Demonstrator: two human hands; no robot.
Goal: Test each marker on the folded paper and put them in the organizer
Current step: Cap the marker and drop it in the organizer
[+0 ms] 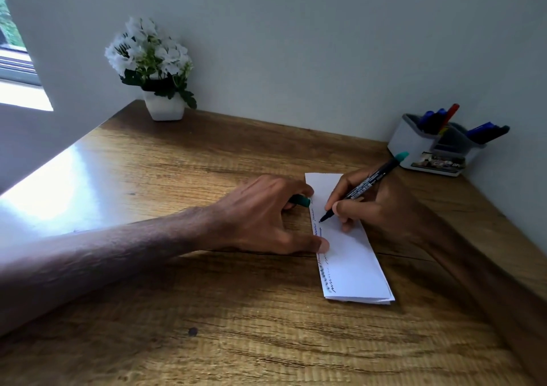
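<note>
The wooden table (207,341) fills the foreground; on it, right of centre, lies the folded paper (355,264), a long white strip with short scribbles in several colours down its left edge. The left hand (260,216) reaches in from the left; its thumb presses on the paper's left edge, and its curled fingers hold a teal cap (302,201) just beside the sheet. The right hand (370,208) rests on the upper part of the paper and pinches a black marker (364,185) (teal at its back end); the tip is at the paper near the edge scribbles. Farther back, at the right against the wall, stands the grey-and-white organizer (414,145) with blue, black and red markers (438,119) upright in it; at the far left corner sits a potted plant (164,107) with white flowers; a window (14,59) shows at the left edge.
</note>
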